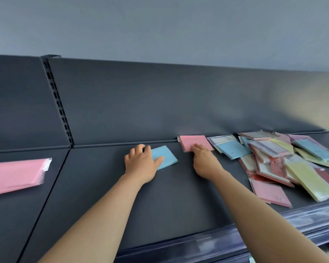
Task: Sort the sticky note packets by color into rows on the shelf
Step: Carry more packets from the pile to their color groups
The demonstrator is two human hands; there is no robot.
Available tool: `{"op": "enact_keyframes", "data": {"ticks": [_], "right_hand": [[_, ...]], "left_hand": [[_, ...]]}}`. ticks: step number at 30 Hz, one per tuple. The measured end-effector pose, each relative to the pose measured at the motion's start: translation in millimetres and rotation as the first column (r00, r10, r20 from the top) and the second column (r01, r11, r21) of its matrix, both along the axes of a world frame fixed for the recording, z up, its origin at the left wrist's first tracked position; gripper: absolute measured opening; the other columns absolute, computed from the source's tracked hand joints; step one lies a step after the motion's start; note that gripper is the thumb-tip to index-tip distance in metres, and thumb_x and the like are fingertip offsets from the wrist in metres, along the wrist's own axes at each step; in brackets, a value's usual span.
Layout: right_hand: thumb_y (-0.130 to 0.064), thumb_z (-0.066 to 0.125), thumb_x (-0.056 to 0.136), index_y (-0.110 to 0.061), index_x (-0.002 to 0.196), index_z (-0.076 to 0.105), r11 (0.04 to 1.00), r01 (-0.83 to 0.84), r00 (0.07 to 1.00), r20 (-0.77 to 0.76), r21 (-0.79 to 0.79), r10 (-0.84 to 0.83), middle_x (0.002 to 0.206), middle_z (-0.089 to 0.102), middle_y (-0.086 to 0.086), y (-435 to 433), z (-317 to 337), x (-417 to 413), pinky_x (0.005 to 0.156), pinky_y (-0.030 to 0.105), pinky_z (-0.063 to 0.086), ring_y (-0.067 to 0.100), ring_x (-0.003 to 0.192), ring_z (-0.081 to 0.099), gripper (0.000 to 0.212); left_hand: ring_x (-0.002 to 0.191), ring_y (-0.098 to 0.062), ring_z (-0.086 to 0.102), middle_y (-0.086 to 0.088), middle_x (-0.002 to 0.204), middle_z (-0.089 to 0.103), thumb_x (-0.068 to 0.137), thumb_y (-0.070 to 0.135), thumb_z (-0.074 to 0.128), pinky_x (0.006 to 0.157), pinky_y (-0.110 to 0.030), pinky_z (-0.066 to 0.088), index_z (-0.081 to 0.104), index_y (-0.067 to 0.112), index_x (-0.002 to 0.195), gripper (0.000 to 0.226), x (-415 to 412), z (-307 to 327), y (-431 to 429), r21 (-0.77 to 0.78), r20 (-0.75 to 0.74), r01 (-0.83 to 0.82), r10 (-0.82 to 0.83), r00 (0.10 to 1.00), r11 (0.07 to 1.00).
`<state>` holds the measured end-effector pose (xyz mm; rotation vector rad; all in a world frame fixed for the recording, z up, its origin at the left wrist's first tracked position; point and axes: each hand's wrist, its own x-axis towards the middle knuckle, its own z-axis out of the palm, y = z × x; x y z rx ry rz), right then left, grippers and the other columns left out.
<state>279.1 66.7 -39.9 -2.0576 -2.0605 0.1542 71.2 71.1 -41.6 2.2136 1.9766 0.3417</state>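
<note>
My left hand (141, 162) gripped the blue packet (164, 157), thumb across its top, well left of the heap (292, 162). My right hand (203, 160) lay with straight fingers on the pink packet (195, 142), just left of the heap, at the back of the shelf (103, 196). Best play, I judged: slide each one flat so the wrappers didn't snag, pink going to the pink stack (17, 174) far left of the heap, blue starting its own row.

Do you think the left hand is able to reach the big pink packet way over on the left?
Probably yes. Only bare shelf lies between the left hand and the big pink packet, with nothing blocking. But that hand holds the blue packet now, so it should put it down first.
</note>
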Motion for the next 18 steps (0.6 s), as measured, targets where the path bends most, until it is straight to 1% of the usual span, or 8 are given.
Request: {"op": "enact_keyframes", "data": {"ticks": [3,7,9,11,13,15,16,18], "right_hand": [[-0.002,0.039,0.088,-0.011,0.132,0.053,0.997,0.001,0.999,0.034,0.072,-0.003,0.145,0.044,0.006,-1.2,-1.8,-2.7,0.109,0.032,0.029,0.028,0.131,0.041,0.047],[-0.008,0.041,0.091,-0.021,0.127,0.06,0.982,-0.073,0.996,0.068,0.172,0.062,0.131,0.056,0.001,-15.7,-4.8,-8.4,0.099,0.031,0.031,0.027,0.117,0.05,0.042],[-0.012,0.044,0.094,-0.023,0.122,0.065,0.978,-0.088,0.996,0.006,0.19,0.088,0.125,0.06,0.001,-20.0,-3.7,-8.7,0.098,0.032,0.035,0.026,0.113,0.053,0.036],[-0.015,0.05,0.094,-0.023,0.12,0.066,0.982,-0.045,0.989,-0.132,0.186,0.071,0.126,0.061,0.003,-17.6,2.4,-4.6,0.101,0.034,0.039,0.026,0.116,0.054,0.032],[-0.023,0.055,0.093,-0.021,0.134,0.054,0.993,0.003,0.985,-0.174,0.118,0.018,0.143,0.046,0.008,-11.8,8.7,-0.7,0.109,0.036,0.033,0.029,0.131,0.041,0.042],[-0.032,0.056,0.093,-0.018,0.148,0.032,0.997,0.043,0.981,-0.184,-0.058,-0.053,0.157,0.021,0.01,-8.2,13.4,-2.0,0.116,0.038,0.02,0.03,0.144,0.018,0.062],[-0.035,0.055,0.093,-0.015,0.15,0.026,0.991,0.048,0.98,-0.185,-0.123,-0.071,0.157,0.018,0.011,-6.7,14.0,-4.3,0.116,0.038,0.017,0.03,0.145,0.013,0.067],[-0.038,0.056,0.092,-0.011,0.145,0.031,0.987,0.045,0.977,-0.198,-0.154,-0.075,0.151,0.026,0.012,-6.6,15.2,-12.1,0.112,0.038,0.023,0.032,0.142,0.018,0.064]], "left_hand": [[0.135,-0.026,0.028,-0.002,0.15,0.027,0.097,0.059,0.032,0.108,-0.038,0.025,0.033,0.017,0.144,0.064,-0.6,-1.5,1.5,0.003,0.02,-0.011,0.011,1.0,1.0],[0.132,-0.027,0.032,-0.003,0.148,0.031,0.096,0.058,0.039,0.106,-0.037,0.027,0.039,0.015,0.14,0.062,-1.5,0.0,1.4,0.005,0.084,-0.017,0.017,0.996,1.0],[0.129,-0.028,0.035,-0.005,0.144,0.036,0.093,0.056,0.047,0.103,-0.037,0.03,0.04,0.012,0.137,0.063,-5.6,2.1,0.1,-0.008,0.141,-0.033,0.034,0.989,0.999],[0.125,-0.029,0.039,-0.006,0.138,0.041,0.089,0.054,0.056,0.099,-0.037,0.033,0.041,0.011,0.132,0.063,-12.2,5.6,-3.4,-0.022,0.211,-0.058,0.062,0.976,0.998],[0.122,-0.028,0.04,-0.005,0.134,0.044,0.087,0.051,0.063,0.096,-0.036,0.034,0.04,0.011,0.128,0.062,-18.6,9.4,-7.9,-0.039,0.273,-0.068,0.076,0.959,0.997],[0.119,-0.027,0.041,-0.004,0.13,0.046,0.086,0.045,0.066,0.095,-0.037,0.038,0.039,0.012,0.126,0.059,-23.3,12.1,-12.1,-0.064,0.331,-0.053,0.072,0.941,0.996],[0.117,-0.027,0.043,-0.004,0.129,0.046,0.086,0.043,0.068,0.094,-0.038,0.04,0.039,0.012,0.124,0.057,-25.5,13.3,-14.1,-0.078,0.362,-0.042,0.068,0.93,0.996],[0.108,-0.025,0.047,-0.004,0.123,0.047,0.085,0.038,0.069,0.085,-0.035,0.043,0.039,0.011,0.12,0.052,-30.3,16.2,-18.1,-0.098,0.41,-0.024,0.063,0.91,0.995]]}}
